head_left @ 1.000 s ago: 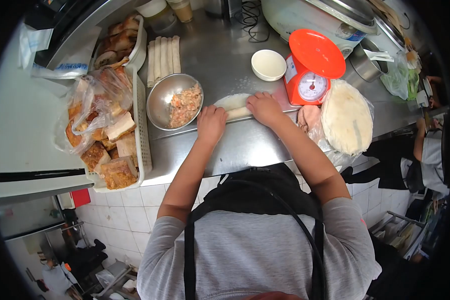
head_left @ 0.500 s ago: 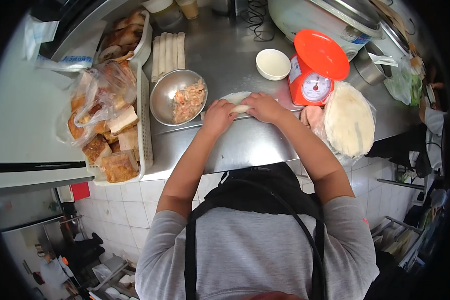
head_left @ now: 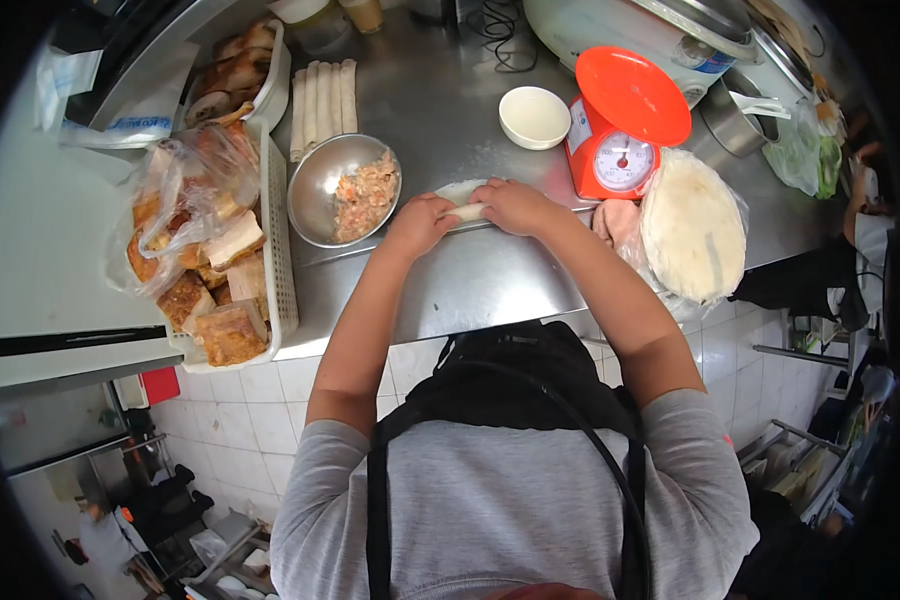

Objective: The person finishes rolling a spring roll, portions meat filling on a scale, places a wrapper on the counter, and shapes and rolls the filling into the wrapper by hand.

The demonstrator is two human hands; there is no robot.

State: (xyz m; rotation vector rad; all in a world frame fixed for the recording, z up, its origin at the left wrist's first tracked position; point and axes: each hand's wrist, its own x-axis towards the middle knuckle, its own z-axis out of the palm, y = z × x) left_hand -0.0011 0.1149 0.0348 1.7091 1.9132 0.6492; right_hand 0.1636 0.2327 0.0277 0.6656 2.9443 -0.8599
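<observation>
A pale, partly rolled wrapper lies on the steel counter between my hands, its thin flat part showing beyond the roll. My left hand has its fingers curled over the left part of the roll. On the right part, the fingers of my right hand are bent round it. Just left of my left hand is a metal bowl with pinkish chopped filling. Several finished rolls lie side by side behind the bowl. A round stack of wrappers sits on plastic at the right.
A red scale and a white bowl stand behind my right hand. A white basket of bagged meat chunks is at the left. Black cable lies at the back. Another person's arm shows at the far right.
Both hands have come closer together along the roll since the earliest frame, with fingers now curled more tightly. The whole view has shifted slightly.
</observation>
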